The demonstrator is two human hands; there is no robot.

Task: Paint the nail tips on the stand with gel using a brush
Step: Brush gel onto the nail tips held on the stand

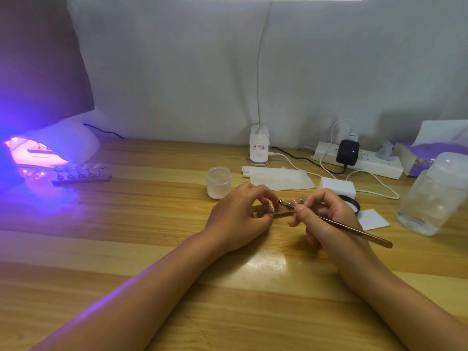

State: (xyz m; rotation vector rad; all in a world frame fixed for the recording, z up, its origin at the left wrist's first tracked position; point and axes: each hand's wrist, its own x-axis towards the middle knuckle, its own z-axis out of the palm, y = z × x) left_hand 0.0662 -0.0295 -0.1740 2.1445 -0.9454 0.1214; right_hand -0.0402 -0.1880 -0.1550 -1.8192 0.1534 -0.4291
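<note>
A small wooden stand (279, 213) with nail tips (295, 200) lies on the table's middle. My left hand (240, 219) pinches the stand's left end between thumb and fingers and hides much of it. My right hand (326, 219) grips a long brown brush (354, 229), whose metal tip touches a nail tip on the stand. An open black gel pot (353, 202) sits just behind my right hand, partly hidden. A second stand with nail tips (81, 174) rests at the left in front of the lamp.
A lit UV curing lamp (55, 148) glows purple at far left. A frosted jar (219, 182), a desk lamp base (258, 148), paper wipes (278, 178), a white box (338, 187), a power strip (362, 160) with cables and a clear container (433, 196) stand behind and right.
</note>
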